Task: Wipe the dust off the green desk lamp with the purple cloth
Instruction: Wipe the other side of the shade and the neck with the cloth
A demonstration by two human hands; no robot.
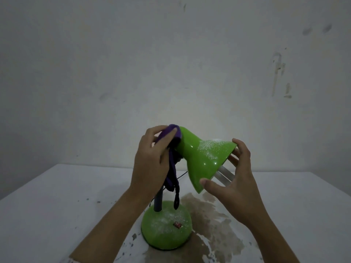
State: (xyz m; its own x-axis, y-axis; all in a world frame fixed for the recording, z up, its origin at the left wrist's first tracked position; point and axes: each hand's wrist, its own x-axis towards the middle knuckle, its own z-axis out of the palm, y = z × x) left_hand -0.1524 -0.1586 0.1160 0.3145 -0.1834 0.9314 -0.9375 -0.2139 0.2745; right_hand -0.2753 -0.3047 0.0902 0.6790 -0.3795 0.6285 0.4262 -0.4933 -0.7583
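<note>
We see green desk lamp (191,160) shade tilted, long axis narrow top-left to wide rim lower-right | left hand (152,160) grips purple cloth (173,137) at narrow end | right hand (233,173) spread, steadying rim | dust (210,147) lies rimward of cloth.

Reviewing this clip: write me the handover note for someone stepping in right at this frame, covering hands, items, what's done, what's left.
Left hand: grips the purple cloth, pressing it on the narrow top end of the green desk lamp's shade; the cloth's tail hangs down beside the stem.
Right hand: open, fingers spread, steadying the shade's wide rim.
Lamp stands on the stained white table.
Done: the shade's narrow part looks glossy and clean.
Left: white dust still speckles the shade near its rim, and the round base is dusty, with a small red item lying on it.
</note>
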